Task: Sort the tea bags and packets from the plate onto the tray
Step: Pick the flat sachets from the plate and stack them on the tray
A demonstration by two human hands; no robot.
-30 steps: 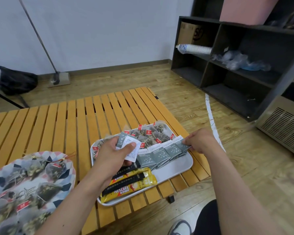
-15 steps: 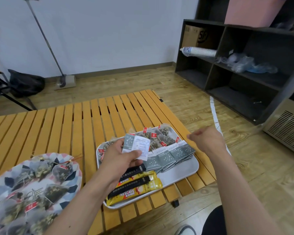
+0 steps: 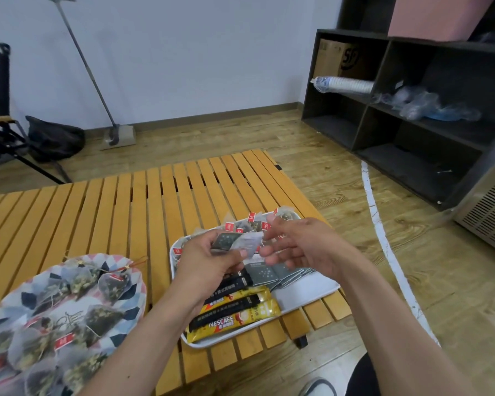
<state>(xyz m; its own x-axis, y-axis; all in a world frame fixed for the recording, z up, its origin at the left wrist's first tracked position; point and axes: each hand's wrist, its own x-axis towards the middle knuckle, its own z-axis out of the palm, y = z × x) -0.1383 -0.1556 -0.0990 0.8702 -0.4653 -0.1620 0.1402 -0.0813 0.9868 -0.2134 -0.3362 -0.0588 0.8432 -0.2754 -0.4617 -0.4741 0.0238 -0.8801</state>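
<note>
Slatted wooden tabletop (image 3: 97, 212), seen from above. The left hand (image 3: 206, 261) hovers over the white tray (image 3: 312, 292), which sits at the tabletop's near right corner. Its grip holds a small stack of grey-green packets (image 3: 226, 241) with a white packet (image 3: 250, 242) at the outer end. The right hand (image 3: 303, 247) is just beside that white packet, fingers loosely spread; blur hides whether its grip touches or pinches it. Both hands cover most of a row of grey packets (image 3: 262, 274) on the tray and part of the red-tagged pyramid tea bags (image 3: 252, 221) at its far edge. The yellow stick sachets (image 3: 232, 321) at the tray's near edge read "NESCAFE". The print on the black sticks (image 3: 229, 284) is too small to read. The patterned plate (image 3: 132, 270) of tea bags (image 3: 109, 281), at the tabletop's near left edge, is cut off by the frame.
</note>
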